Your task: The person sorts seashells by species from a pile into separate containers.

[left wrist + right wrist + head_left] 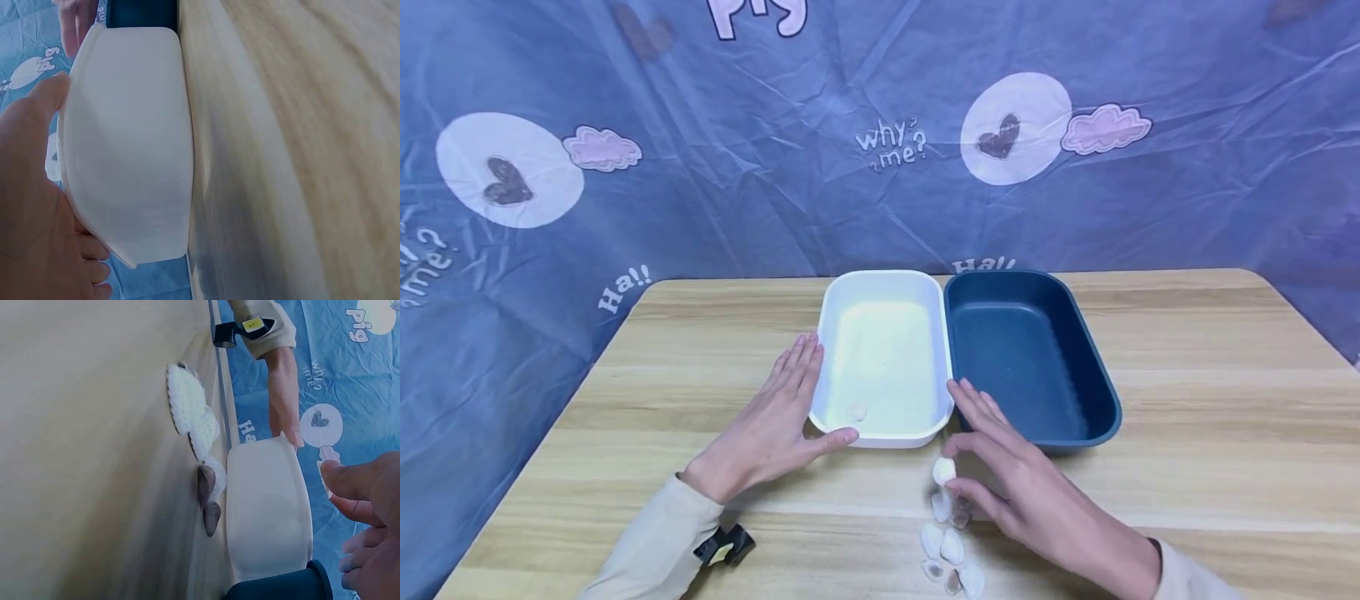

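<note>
My left hand (775, 421) rests against the near-left corner of a white tray (891, 439), fingers extended along its left rim and thumb over its front rim. Between the thumb and index finger of my right hand (1022, 487), a small white seashell (944, 471) is pinched; the right wrist view shows this seashell (324, 480) edge-on, up off the table. One pale seashell (858, 411) lies inside the white tray near its front. Below the right hand, several loose seashells (932, 540) lie on the table, some white and ribbed, others greyish brown (206, 484).
A dark blue tray (1105, 417) stands directly right of the white one, right up against it. The light wooden table (1210, 400) reaches back to a blue printed cloth (820, 167). A black band device (725, 546) is on the left sleeve.
</note>
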`<state>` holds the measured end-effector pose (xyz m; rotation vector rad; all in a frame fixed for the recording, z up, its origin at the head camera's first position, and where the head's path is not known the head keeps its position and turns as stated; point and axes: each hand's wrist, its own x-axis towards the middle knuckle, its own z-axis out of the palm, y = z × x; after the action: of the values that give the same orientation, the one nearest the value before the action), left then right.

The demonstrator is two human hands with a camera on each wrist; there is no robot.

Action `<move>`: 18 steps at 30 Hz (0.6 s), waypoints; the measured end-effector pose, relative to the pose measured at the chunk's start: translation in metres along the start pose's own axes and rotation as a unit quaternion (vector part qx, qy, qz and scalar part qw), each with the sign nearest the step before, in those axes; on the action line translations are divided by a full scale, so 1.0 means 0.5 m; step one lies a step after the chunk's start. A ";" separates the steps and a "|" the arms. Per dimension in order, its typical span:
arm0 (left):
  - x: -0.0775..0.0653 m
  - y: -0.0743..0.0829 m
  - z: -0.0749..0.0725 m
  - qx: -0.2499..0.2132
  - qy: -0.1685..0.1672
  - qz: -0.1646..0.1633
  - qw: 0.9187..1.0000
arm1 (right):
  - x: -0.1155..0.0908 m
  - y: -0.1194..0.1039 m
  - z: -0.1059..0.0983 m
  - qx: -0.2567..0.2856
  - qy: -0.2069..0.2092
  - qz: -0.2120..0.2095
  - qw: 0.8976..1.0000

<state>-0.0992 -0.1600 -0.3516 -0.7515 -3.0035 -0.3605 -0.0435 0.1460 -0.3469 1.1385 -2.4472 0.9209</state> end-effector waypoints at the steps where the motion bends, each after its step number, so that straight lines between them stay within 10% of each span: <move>1: -0.001 -0.001 0.000 0.000 0.000 0.000 1.000 | 0.007 0.000 0.003 0.003 0.002 -0.001 1.000; 18: -0.006 -0.002 -0.001 0.002 0.023 0.014 1.000 | 0.114 0.015 0.045 -0.008 0.013 0.093 0.996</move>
<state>-0.0970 -0.1623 -0.3516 -0.7716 -2.9469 -0.3645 -0.0857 0.1019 -0.3388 0.8995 -2.5675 0.9595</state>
